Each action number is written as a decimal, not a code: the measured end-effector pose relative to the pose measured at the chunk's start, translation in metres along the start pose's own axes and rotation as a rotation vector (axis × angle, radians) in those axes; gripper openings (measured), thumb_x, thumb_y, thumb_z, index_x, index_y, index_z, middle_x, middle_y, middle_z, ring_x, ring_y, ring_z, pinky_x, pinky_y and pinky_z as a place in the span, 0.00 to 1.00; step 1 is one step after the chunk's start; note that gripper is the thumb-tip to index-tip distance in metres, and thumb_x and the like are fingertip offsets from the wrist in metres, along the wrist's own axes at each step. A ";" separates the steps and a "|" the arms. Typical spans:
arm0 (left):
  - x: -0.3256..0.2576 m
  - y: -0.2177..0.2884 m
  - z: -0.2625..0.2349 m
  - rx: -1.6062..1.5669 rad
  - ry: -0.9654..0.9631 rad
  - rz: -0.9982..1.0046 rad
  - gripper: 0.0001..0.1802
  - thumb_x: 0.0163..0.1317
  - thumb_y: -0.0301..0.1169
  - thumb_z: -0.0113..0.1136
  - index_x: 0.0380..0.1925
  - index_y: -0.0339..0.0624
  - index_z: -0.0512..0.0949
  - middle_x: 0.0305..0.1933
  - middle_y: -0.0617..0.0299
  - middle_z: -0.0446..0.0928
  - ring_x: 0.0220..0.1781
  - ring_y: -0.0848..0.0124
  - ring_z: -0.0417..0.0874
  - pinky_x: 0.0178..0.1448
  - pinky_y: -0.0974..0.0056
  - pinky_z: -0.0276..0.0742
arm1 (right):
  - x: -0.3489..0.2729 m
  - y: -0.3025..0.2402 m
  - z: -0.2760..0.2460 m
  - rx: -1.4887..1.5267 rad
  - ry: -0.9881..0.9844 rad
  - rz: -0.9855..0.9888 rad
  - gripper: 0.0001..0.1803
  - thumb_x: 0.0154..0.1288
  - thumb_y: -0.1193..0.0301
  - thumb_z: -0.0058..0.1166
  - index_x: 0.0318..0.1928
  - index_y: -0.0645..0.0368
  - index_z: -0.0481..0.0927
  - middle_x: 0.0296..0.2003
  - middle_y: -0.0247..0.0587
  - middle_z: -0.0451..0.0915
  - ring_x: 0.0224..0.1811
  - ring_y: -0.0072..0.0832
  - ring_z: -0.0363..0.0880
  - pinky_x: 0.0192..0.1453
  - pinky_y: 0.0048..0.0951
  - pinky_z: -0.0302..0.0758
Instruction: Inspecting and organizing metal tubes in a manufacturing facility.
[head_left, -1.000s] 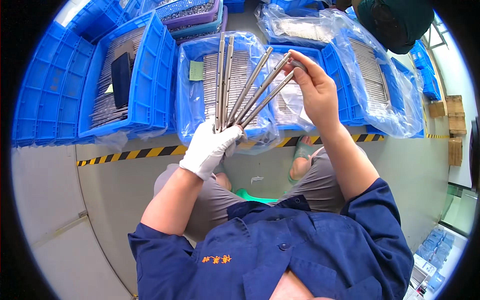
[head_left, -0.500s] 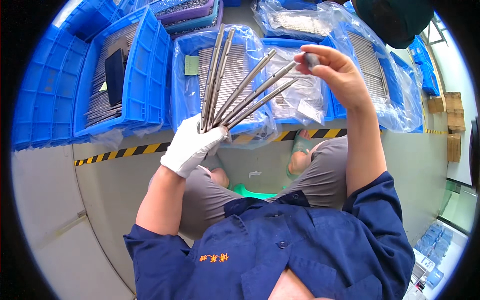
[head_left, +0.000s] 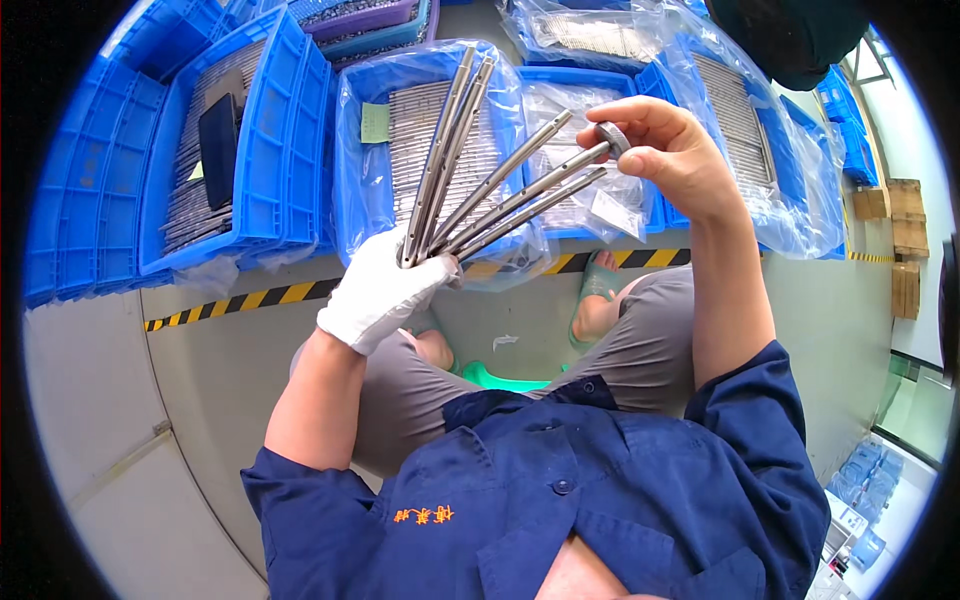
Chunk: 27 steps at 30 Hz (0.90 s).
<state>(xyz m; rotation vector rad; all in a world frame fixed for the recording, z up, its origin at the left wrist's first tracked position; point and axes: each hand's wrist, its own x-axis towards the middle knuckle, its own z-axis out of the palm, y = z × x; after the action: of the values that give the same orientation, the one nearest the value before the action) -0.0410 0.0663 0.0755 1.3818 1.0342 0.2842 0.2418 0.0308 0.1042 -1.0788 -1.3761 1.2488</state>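
Observation:
My left hand (head_left: 385, 287), in a white glove, is closed round the lower ends of several metal rods (head_left: 432, 165), which fan out upward and to the right. Small holes show along the rods. Bare and raised to the right, my right hand (head_left: 672, 155) pinches a dark grey ring-shaped part (head_left: 613, 139) between thumb and fingers. The ring is at the upper end of one rod; whether it is around the rod or only against its tip I cannot tell.
Beyond my hands stands a plastic-lined blue crate (head_left: 365, 205) of similar rods, with more crates alongside. A black flat object (head_left: 220, 155) lies in the left crate (head_left: 270, 150). Yellow-and-black tape (head_left: 290, 293) crosses the floor. Wooden blocks (head_left: 908, 235) stand at the right.
The ring has turned edge-on and now meets the end of a rod; before, it was just off the tip. The rods in my left hand have shifted slightly right.

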 end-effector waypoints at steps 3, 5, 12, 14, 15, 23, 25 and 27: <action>0.000 0.000 0.001 -0.005 -0.004 -0.004 0.10 0.47 0.33 0.56 0.25 0.38 0.75 0.18 0.66 0.72 0.19 0.80 0.67 0.24 0.72 0.64 | -0.002 -0.002 0.002 -0.017 -0.012 -0.013 0.18 0.49 0.77 0.59 0.43 0.61 0.75 0.37 0.41 0.77 0.39 0.24 0.76 0.46 0.24 0.73; 0.001 -0.001 0.001 0.000 -0.019 -0.031 0.10 0.47 0.34 0.56 0.26 0.38 0.75 0.18 0.66 0.71 0.19 0.80 0.67 0.24 0.72 0.64 | 0.000 -0.003 0.006 -0.139 -0.043 0.036 0.17 0.48 0.79 0.59 0.42 0.61 0.76 0.35 0.36 0.76 0.35 0.18 0.75 0.42 0.20 0.73; 0.001 0.000 0.003 0.061 -0.037 -0.001 0.10 0.47 0.34 0.55 0.26 0.37 0.75 0.20 0.63 0.75 0.23 0.76 0.72 0.29 0.70 0.68 | 0.002 0.000 -0.011 -0.064 0.105 0.015 0.17 0.51 0.74 0.57 0.44 0.63 0.74 0.35 0.41 0.77 0.36 0.25 0.77 0.44 0.24 0.74; 0.000 -0.001 0.002 0.154 -0.070 -0.007 0.10 0.48 0.33 0.54 0.27 0.37 0.75 0.22 0.61 0.76 0.26 0.73 0.75 0.33 0.68 0.70 | 0.005 0.009 0.000 0.092 0.096 0.129 0.19 0.51 0.70 0.58 0.44 0.63 0.74 0.34 0.41 0.78 0.36 0.26 0.77 0.45 0.25 0.73; 0.000 -0.001 0.003 0.155 -0.073 -0.008 0.10 0.48 0.33 0.54 0.27 0.37 0.75 0.22 0.61 0.76 0.26 0.73 0.75 0.33 0.68 0.70 | 0.006 0.010 0.005 0.122 0.074 0.130 0.19 0.50 0.69 0.59 0.44 0.62 0.75 0.34 0.41 0.78 0.36 0.26 0.78 0.45 0.25 0.73; 0.000 -0.003 0.006 0.226 -0.059 0.078 0.10 0.49 0.34 0.55 0.27 0.37 0.75 0.22 0.59 0.75 0.26 0.71 0.75 0.34 0.66 0.70 | 0.006 0.001 0.006 -0.153 0.047 0.143 0.17 0.50 0.74 0.57 0.43 0.63 0.75 0.36 0.41 0.77 0.37 0.26 0.77 0.46 0.26 0.73; 0.001 -0.003 0.006 0.257 -0.082 0.078 0.11 0.50 0.34 0.54 0.28 0.37 0.74 0.23 0.59 0.75 0.26 0.71 0.75 0.34 0.66 0.70 | 0.008 0.005 0.007 -0.116 0.003 0.206 0.17 0.49 0.75 0.58 0.42 0.62 0.75 0.35 0.40 0.78 0.36 0.26 0.77 0.46 0.25 0.73; 0.002 -0.002 0.005 0.287 -0.100 0.084 0.11 0.51 0.34 0.54 0.30 0.37 0.74 0.23 0.59 0.76 0.26 0.71 0.75 0.35 0.66 0.70 | 0.007 0.013 0.013 0.014 0.016 0.214 0.17 0.49 0.75 0.58 0.42 0.62 0.75 0.35 0.40 0.78 0.36 0.25 0.77 0.45 0.24 0.73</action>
<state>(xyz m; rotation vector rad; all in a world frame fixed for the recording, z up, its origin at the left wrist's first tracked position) -0.0365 0.0638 0.0722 1.6837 0.9615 0.1299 0.2278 0.0363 0.0915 -1.2483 -1.2633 1.3980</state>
